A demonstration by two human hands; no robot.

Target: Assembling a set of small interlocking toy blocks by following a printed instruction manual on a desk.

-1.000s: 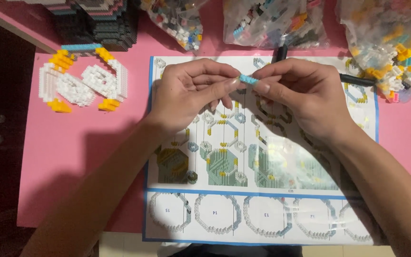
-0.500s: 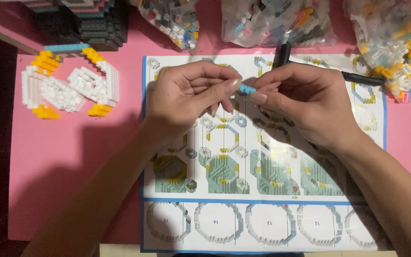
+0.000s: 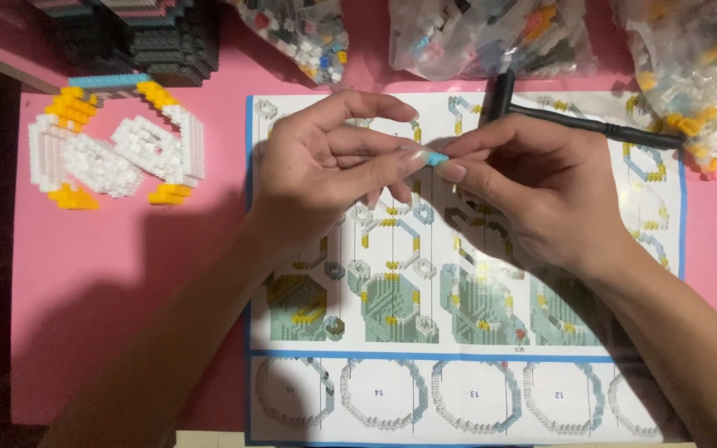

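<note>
Pretty bright, even overhead light, colours punchy. Soft shadows thrown left of both forearms onto the pink surface (image 3: 126, 274). Bit of glare on the glossy instruction sheet (image 3: 475, 398) and the plastic bags (image 3: 491, 37). Slightly soft overall, murky at the left edge.

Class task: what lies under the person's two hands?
The printed instruction sheet lies under the left hand and right hand, on the pink table. The diagrams beneath the hands are covered.

My pink table (image 3: 126, 274) carries a big instruction sheet (image 3: 466, 390) in front of me, with a black tool (image 3: 574, 120) on its top edge. A white and yellow brick piece (image 3: 114, 149) lies left; clear bags of bricks (image 3: 491, 37) and a dark brick stack (image 3: 139, 37) line the far edge.
</note>
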